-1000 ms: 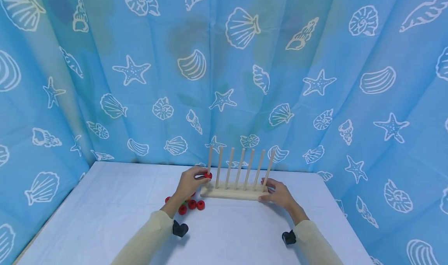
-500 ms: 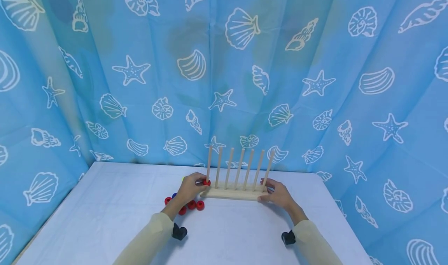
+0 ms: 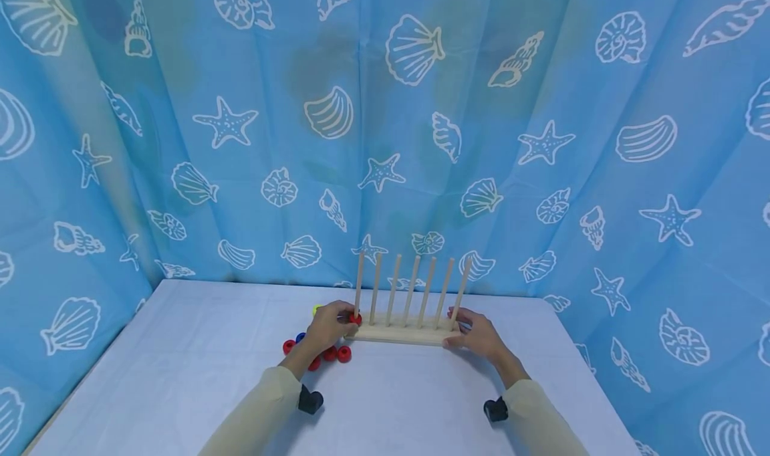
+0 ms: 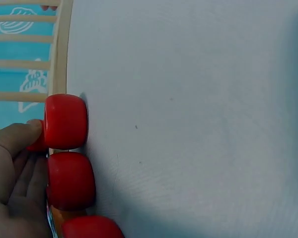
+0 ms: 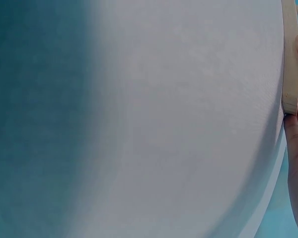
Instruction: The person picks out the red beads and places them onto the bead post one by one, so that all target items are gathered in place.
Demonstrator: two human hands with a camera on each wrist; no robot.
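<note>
A wooden peg rack (image 3: 397, 335) with several upright pegs stands on the table. My left hand (image 3: 327, 327) pinches a red bead (image 3: 355, 319) low on the leftmost peg, near the base. In the left wrist view, the thumb (image 4: 25, 135) presses that bead, which is partly hidden behind another red bead (image 4: 65, 121). My right hand (image 3: 479, 335) grips the right end of the rack, thumb in front and fingers at the back. The right wrist view catches the rack's end (image 5: 290, 94) between the digits of that hand.
Loose beads lie left of the rack, around and under my left wrist: several red ones (image 3: 344, 354), a blue one (image 3: 301, 337) and a yellow one (image 3: 316, 308). A white cloth (image 3: 409, 402) covers the table. A blue shell-print curtain (image 3: 385, 142) hangs behind.
My left hand has moved down along the leftmost peg, lowering the red bead to near the base. The right hand has stayed at the rack's right end.
</note>
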